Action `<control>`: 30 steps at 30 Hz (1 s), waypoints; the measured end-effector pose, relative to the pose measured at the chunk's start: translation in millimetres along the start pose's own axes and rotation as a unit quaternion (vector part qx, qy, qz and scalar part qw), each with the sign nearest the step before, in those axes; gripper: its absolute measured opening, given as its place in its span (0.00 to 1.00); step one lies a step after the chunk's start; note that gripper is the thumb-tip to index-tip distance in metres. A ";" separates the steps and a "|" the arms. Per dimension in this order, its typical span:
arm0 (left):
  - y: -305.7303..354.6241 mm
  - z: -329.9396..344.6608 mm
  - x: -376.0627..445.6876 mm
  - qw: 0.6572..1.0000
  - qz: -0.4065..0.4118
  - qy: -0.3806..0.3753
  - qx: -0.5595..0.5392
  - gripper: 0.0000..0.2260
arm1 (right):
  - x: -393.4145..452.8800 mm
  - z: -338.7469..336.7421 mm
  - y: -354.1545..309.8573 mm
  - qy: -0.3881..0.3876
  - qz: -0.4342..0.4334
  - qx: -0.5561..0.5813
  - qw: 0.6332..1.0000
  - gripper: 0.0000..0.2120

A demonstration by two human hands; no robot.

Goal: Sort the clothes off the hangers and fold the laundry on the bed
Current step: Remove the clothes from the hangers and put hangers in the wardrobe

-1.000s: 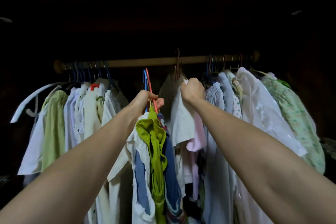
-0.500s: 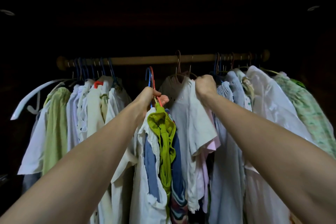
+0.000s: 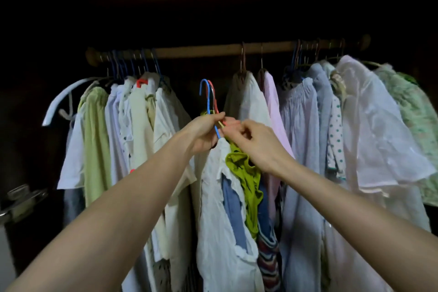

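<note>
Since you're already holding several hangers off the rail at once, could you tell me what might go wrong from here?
1. The left hand alone grips the blue and red wire hanger hooks; the bunched white shirt and lime-green garment could slide off.
2. The right hand is reaching into that bundle, so the hooks may tangle or snag fabric.
3. The pale pink shirt, close beside on the wooden rail, could be knocked loose.

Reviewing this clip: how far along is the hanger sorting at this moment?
Done: a few hangers are off the rod. In hand: the left hand grips them; the right hand reaches in. Left: two rows of clothes hang on the rod; no folding visible.
</note>
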State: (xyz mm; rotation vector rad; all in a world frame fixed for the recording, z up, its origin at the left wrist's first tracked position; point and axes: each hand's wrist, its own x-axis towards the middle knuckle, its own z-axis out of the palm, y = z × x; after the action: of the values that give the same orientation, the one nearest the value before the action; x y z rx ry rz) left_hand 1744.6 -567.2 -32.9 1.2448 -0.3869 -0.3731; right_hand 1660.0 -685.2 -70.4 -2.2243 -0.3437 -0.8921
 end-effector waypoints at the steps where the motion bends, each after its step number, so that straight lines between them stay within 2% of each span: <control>1: -6.0 -0.7 -2.6 1.000 -0.001 0.007 -0.002 0.14 | -7.3 1.5 -2.0 -0.039 0.027 -0.006 0.999 0.17; 7: -41.8 -5.4 -10.8 0.998 -0.009 0.040 -0.046 0.11 | -30.7 1.5 -8.6 -0.197 0.136 -0.098 0.966 0.19; 8: -44.3 -5.5 -10.4 0.997 -0.006 0.046 -0.063 0.10 | -35.6 4.3 -8.0 -0.211 0.154 -0.108 0.959 0.21; 9: -45.5 -4.6 -11.1 0.995 -0.001 0.049 -0.081 0.10 | -40.5 8.1 -6.4 -0.219 0.172 -0.124 0.952 0.28; 11: -46.2 -2.1 -12.1 0.994 0.009 0.047 -0.101 0.11 | -49.0 17.1 -3.0 -0.197 0.201 -0.131 0.951 0.46; 12: -46.1 -0.8 -13.0 0.993 0.012 0.045 -0.112 0.11 | -52.5 21.6 -2.6 -0.166 0.202 -0.116 0.958 0.50; 13: -46.7 -0.7 -13.4 0.991 0.012 0.043 -0.125 0.10 | -55.4 26.6 -2.8 -0.131 0.197 -0.107 0.966 0.50; 16: -43.6 -0.4 -19.3 0.987 0.012 0.040 -0.154 0.15 | -62.1 40.0 -11.5 -0.059 0.150 -0.156 0.975 0.31; 18: -37.7 -1.7 -22.0 0.986 0.012 0.038 -0.161 0.16 | -63.1 47.2 -22.6 -0.030 0.123 -0.198 0.972 0.23; 22: -26.9 -11.8 -26.9 0.983 -0.017 0.023 -0.183 0.16 | -56.2 57.9 -34.9 -0.012 0.107 -0.247 0.963 0.20; 26: -15.7 -15.4 -33.7 0.984 -0.030 0.023 -0.173 0.16 | -54.4 62.2 -36.3 0.029 0.075 -0.206 0.975 0.14; 30: -1.6 -23.6 -47.0 0.999 -0.024 0.030 -0.023 0.11 | -45.4 57.1 -37.1 0.068 0.086 -0.158 0.981 0.10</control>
State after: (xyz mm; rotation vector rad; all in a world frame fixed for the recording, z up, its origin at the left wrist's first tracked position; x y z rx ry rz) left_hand 1714.7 -525.6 -44.6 1.2185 -0.2960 -0.3822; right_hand 1638.0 -618.1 -111.8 -2.4178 0.0607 -1.0559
